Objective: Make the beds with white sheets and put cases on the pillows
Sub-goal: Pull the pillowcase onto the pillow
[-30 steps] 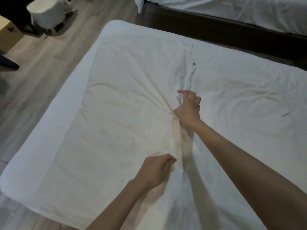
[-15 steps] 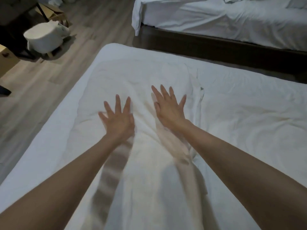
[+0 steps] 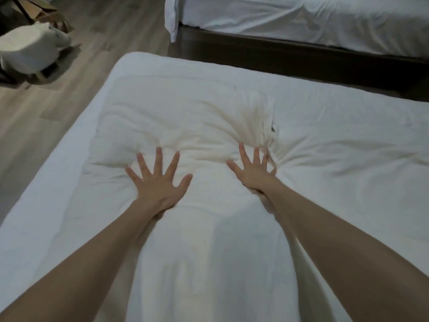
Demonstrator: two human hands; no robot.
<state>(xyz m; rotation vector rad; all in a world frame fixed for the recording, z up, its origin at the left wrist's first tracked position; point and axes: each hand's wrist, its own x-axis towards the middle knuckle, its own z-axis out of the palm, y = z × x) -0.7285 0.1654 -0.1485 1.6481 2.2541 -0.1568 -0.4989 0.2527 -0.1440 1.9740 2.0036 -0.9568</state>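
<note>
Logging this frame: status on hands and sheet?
Left hand open, flat on creased off-white sheet. Right hand open, pressing its bunched folds. Second white-sheeted bed beyond, not touching.

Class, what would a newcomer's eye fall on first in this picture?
The left hand and right hand press flat, fingers spread, on a creased white sheet at the centre of the near bed. A second bed with white bedding stands at top right.
</note>
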